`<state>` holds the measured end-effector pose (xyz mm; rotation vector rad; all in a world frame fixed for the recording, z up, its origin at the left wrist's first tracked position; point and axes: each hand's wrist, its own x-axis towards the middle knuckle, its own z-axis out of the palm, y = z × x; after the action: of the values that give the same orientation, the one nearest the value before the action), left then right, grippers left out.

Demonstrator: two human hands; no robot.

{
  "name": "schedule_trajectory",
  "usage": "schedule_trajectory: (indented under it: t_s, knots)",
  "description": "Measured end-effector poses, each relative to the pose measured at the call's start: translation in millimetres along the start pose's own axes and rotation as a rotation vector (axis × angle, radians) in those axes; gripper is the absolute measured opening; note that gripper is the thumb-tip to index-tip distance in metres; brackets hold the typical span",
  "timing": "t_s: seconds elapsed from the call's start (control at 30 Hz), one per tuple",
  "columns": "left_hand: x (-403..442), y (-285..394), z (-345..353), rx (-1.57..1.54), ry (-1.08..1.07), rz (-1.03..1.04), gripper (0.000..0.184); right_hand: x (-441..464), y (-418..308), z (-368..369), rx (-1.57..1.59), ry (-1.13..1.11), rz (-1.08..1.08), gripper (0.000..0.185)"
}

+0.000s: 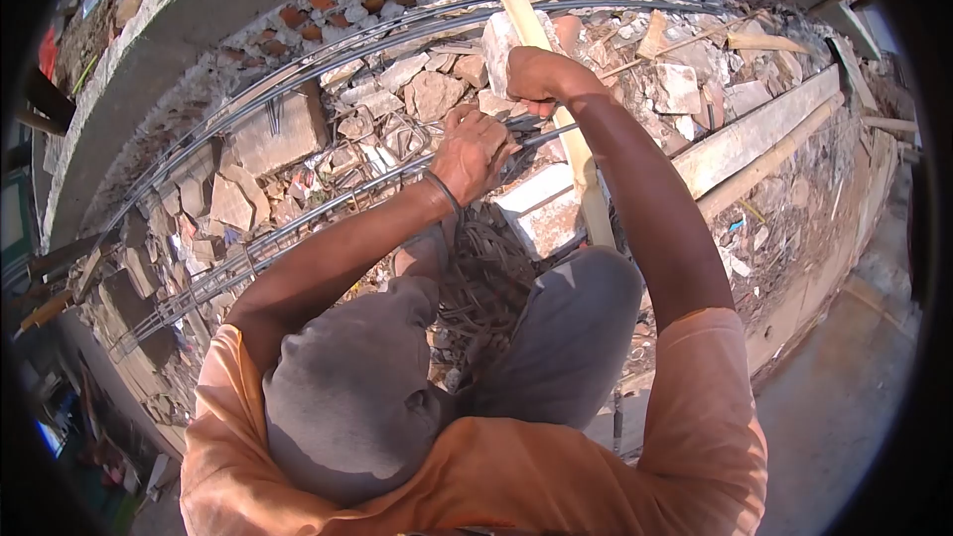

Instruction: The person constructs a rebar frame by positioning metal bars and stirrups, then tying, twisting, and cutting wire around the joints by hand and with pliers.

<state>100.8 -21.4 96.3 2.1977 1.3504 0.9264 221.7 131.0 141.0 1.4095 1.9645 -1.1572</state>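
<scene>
My left hand (472, 154), with a dark band at the wrist, is closed over the thin steel bars (382, 180) that run from lower left toward the middle. Just above and to the right, my right hand (536, 77) is closed, its fingers curled down out of sight. Whatever it grips is hidden. The bars continue to the right below it, across a pale wooden strip (594, 203). This strip passes beneath my right forearm. A whitish block (544, 218) lies beside the strip, and another block (498, 48) is next to my right hand.
Broken stone and brick rubble (434, 97) covers the ground. Long steel rods (328, 58) curve along a low wall (189, 60) with exposed bricks. Wooden planks (759, 129) lie at the right. Dark bent strips (481, 288) are heaped between my knees.
</scene>
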Motion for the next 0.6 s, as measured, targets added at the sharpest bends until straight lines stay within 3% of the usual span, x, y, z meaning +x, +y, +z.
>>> schedule_trajectory:
  t_s: [0.17, 0.2, 0.3, 0.4, 0.6]
  knots:
    - [-10, 5, 2, -0.190, 0.059, -0.154, 0.009, 13, 3, 15, -0.136, -0.030, -0.156, 0.023]
    - [-10, 6, 1, -0.228, 0.059, -0.193, 0.008, 12, 2, 16, -0.085, -0.064, -0.131, 0.020]
    - [-8, 6, -3, -0.482, 0.141, -0.585, 0.012, 6, 2, 18, 0.000, -0.083, -0.133, 0.019]
    - [-2, -10, 2, -0.683, 0.253, -0.711, 0.018, -11, 2, 20, 0.109, -0.044, -0.298, 0.020]
    - [11, -40, 11, -1.026, 0.275, -1.052, 0.024, -28, 16, 52, 0.452, 0.078, -0.333, 0.024]
